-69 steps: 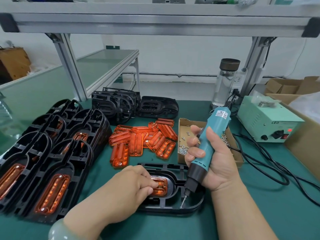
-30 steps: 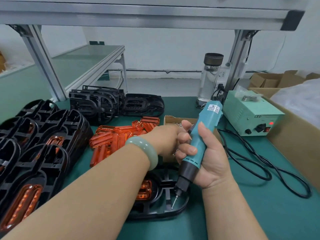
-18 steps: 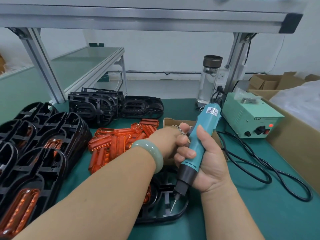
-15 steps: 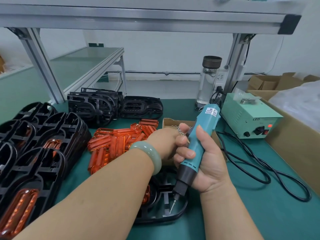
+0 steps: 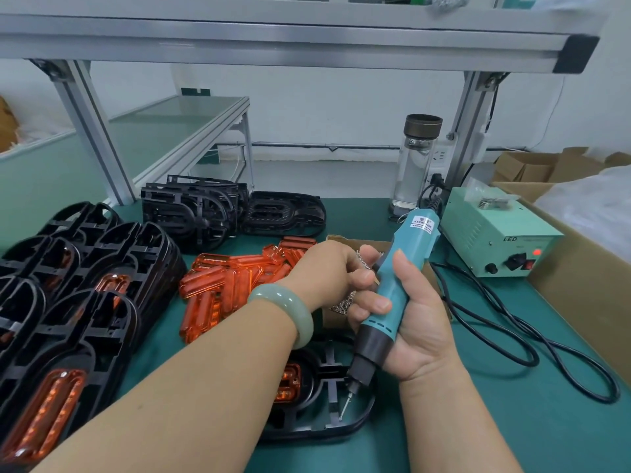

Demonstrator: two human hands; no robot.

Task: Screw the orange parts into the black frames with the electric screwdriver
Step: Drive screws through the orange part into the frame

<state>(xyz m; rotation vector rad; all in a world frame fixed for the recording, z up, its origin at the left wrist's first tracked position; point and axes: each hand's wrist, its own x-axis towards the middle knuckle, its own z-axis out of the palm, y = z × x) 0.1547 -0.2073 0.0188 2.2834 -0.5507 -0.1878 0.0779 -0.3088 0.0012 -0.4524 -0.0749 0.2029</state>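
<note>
Fig. The electric screwdriver [image 5: 396, 281] is gripped in the right hand [image 5: 415, 329], its bit pointed down at the black frame [image 5: 355, 423] lying on the surface [image 5: 512, 425], with an orange part [image 5: 288, 384] seated inside. The left hand [image 5: 333, 271] is curled over the screw box [image 5: 338, 239]; whether screws are held cannot be told.

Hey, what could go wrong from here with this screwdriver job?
The left hand is in the screw box, so no hand steadies the black frame; it may slide once the screwdriver presses down. The cable loops beside the right hand and could snag.
</note>
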